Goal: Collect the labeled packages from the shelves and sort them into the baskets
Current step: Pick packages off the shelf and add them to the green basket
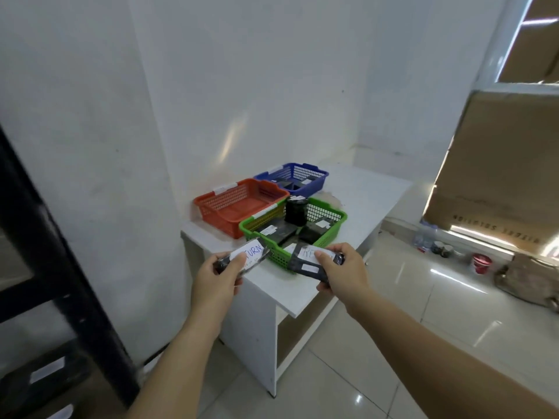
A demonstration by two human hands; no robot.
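Colours: orange basket (239, 204), blue basket (298, 176), green basket (290, 228), all with open mesh walls and white tags on the rims. Packages in the green basket (279, 232) are black with small white labels; a black roll (296, 210) stands in it too. Left package (242, 256) and right package (311, 263) are black, each with a white label lettered in blue. Table (357, 192) white, walls white. Floor tiles (393, 313) glossy pale grey. Shelf frame (60, 267) black. Cardboard (499, 164) brown. Cup (481, 263) red.
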